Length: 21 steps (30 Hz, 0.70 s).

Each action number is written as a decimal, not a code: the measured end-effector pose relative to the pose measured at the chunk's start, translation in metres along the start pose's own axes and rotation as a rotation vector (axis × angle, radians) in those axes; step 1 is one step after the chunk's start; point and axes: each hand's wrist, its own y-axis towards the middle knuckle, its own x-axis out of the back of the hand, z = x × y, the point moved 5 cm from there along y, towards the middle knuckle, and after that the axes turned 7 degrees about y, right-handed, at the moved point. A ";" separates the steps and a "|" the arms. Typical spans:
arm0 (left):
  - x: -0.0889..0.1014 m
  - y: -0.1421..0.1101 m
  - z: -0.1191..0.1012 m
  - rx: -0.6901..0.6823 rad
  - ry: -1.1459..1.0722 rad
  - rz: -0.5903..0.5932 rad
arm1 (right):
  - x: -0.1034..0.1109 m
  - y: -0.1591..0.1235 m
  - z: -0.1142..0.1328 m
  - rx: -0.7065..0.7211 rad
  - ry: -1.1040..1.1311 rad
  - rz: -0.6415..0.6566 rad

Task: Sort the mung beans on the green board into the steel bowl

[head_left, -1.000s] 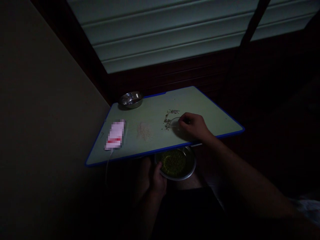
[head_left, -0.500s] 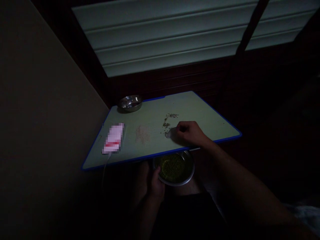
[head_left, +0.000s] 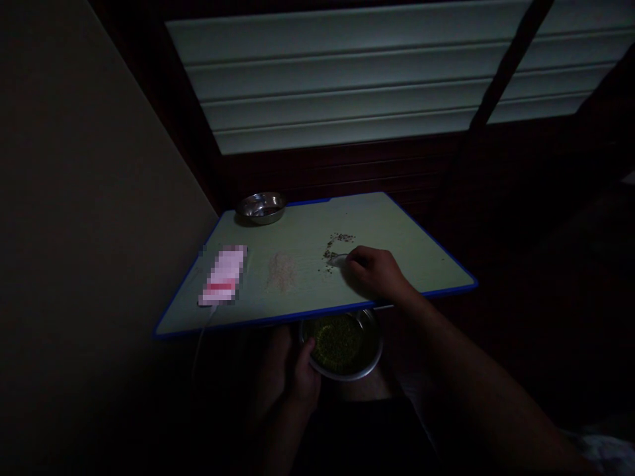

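Note:
My left hand grips the near left rim of a metal bowl, thumb over the edge. Small green grains that look like mung beans fill much of it, and it sits over my lap under the board's front edge. Closed above the board, my right hand pinches a small pale translucent piece, whose exact kind is too dim to tell. Its tip touches a scatter of dark grains. Left of these lies a patch of fine pinkish grains.
The pale board has a blue rim. A second metal bowl stands at its back left corner. A blurred-out phone-like device with a white cable lies at the left. Wall and slatted panel border the board.
The camera view has shifted slightly. My right hand has tilted, and the pale piece now points further left into the dark grains. My left hand keeps hold of the bowl.

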 end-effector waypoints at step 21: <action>0.007 0.007 0.014 0.067 -0.011 -0.010 | 0.002 -0.004 0.008 0.000 0.280 0.135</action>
